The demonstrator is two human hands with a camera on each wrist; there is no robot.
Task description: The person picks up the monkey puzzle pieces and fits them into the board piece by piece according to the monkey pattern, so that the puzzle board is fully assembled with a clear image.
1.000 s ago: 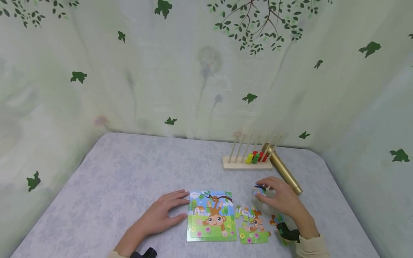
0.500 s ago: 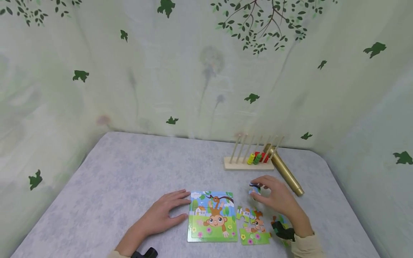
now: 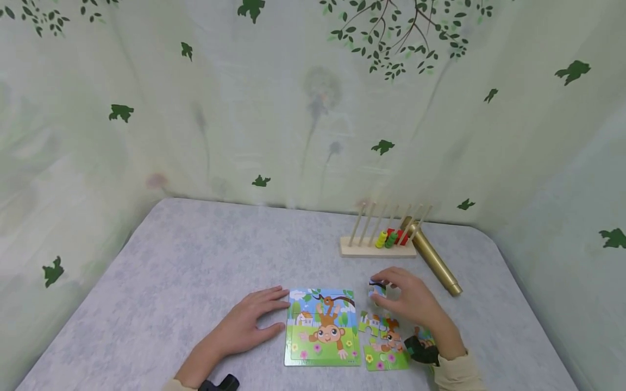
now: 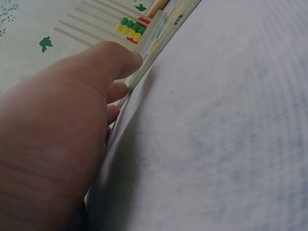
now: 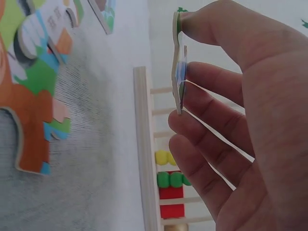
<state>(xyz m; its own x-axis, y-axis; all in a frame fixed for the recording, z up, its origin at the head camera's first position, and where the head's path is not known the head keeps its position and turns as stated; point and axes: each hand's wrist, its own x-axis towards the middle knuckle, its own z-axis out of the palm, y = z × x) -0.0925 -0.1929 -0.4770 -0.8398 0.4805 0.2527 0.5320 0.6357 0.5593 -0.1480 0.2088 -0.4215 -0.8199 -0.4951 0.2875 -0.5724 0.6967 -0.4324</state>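
Observation:
My right hand pinches a jigsaw puzzle piece between thumb and fingers, raised beyond the loose pieces. Seen nearly edge-on in the right wrist view, the held piece shows blue and green on its face. A square monkey picture board lies flat at the front middle. Beside its left edge rests my left hand, fingers stretched out and fingertips right at the board. Right of the board lie several puzzle pieces joined in part, with flowers, a house and monkey parts.
Another puzzle piece lies partly hidden under the right wrist with its black camera strap. Behind stands a wooden peg rack with yellow, green and red beads. A gold tube lies to its right. A patterned curtain hangs behind the table.
My right hand has moved left with the puzzle piece, nearer the board's top right corner. The left hand has kept its place beside the board.

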